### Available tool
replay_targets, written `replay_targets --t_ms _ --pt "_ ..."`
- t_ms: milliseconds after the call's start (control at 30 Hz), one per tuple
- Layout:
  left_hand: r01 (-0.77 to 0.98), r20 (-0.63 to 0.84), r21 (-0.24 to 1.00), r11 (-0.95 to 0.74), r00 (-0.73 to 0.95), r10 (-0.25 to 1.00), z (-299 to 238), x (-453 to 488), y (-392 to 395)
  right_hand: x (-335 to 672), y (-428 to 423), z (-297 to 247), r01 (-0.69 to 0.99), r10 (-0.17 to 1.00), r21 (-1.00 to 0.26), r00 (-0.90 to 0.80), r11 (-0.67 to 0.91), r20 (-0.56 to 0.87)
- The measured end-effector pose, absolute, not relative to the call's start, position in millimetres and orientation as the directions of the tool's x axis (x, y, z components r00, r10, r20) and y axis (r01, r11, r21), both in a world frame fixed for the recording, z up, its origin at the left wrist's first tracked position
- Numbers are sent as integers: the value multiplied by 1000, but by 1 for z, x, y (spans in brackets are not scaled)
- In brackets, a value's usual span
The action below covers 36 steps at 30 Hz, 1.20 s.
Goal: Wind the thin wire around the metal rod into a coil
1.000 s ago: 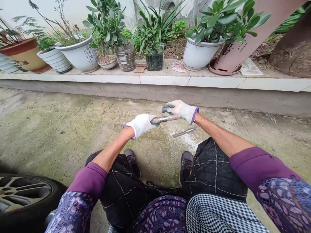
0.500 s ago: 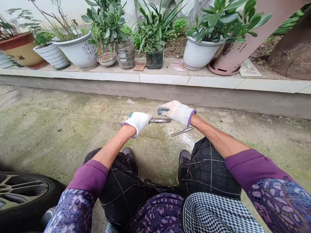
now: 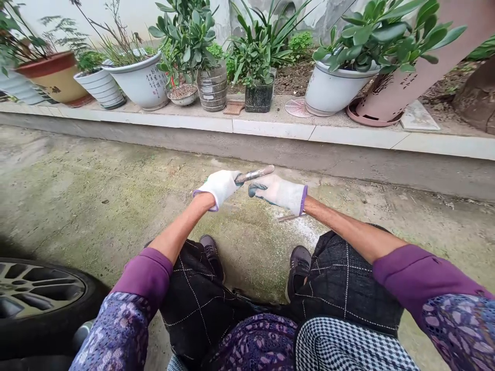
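Left hand point(image 3: 218, 186), well short of the planter ledge point(image 3: 266, 128), is fisted tight on a metal rod point(image 3: 255, 174) angling up toward that ledge, with the right hand point(image 3: 279, 192) just under the tip, fingers curled, contact can't be told.

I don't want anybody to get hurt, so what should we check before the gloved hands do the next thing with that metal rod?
1. Gloves on the left hand and the right hand: ok, both covered.
2. Left hand's grip on the metal rod: ok, fist closed round one end.
3. Right hand touching the metal rod: cannot tell; it sits just beneath the shaft.
4. Free end pointing away from the body: ok, it aims toward the ledge.
5. Second rod clear of the shoes: ok, it lies on the ground beyond them.
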<state>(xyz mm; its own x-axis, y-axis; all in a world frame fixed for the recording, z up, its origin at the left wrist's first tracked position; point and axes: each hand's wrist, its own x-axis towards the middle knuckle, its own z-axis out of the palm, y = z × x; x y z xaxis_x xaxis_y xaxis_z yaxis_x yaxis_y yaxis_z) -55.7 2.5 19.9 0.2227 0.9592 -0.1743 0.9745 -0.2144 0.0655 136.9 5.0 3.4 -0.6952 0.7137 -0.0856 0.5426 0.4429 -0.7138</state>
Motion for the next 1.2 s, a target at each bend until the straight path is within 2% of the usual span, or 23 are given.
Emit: replay_targets --t_ms 167,267,333,400,467,533,600,667,700,767,833,900,1000,1200 --pt "961 -192 -130 -243 216 957 12 -50 7 143 1 17 653 764 -554 -644 516 -47" --pt "924 -232 -151 -351 312 922 9 -43 -3 155 14 16 702 790 -465 -613 540 -7" --pt "903 -275 -127 -411 366 889 8 -37 -12 164 26 10 682 784 -493 -621 540 -1" --pt "894 -336 -59 -445 402 852 9 -32 -21 171 37 3 653 779 -567 -626 502 -30" --pt "895 -367 83 -438 436 822 11 -28 -28 176 47 -5 644 784 -638 -613 423 -99" --pt "891 -307 241 -385 447 840 14 -29 -30 175 51 -12 624 782 -688 -609 370 -131" --pt "865 -200 377 -330 424 883 18 -34 -27 170 48 -18 617 764 -682 -632 393 -130" --pt "860 -118 424 -285 364 924 20 -43 -21 159 36 -21 624 745 -642 -656 446 -120" --pt "880 -102 394 -264 328 939 20 -48 -18 153 27 -21 632 733 -613 -669 474 -122" --pt "945 -126 215 -247 278 952 18 -55 -12 142 9 -19 643 701 -553 -699 530 -140" --pt "964 -187 21 -267 266 946 12 -56 -10 135 -5 -14 659 678 -493 -715 569 -174" --pt "937 -278 -74 -341 309 909 4 -50 -13 136 -9 -6 688 685 -441 -701 577 -199" --pt "866 -368 -80 -493 434 822 -5 -35 -23 150 1 3 718 710 -398 -676 571 -200" --pt "806 -355 -70 -588 531 769 2 -21 -39 188 30 -1 689 727 -521 -664 504 -175"
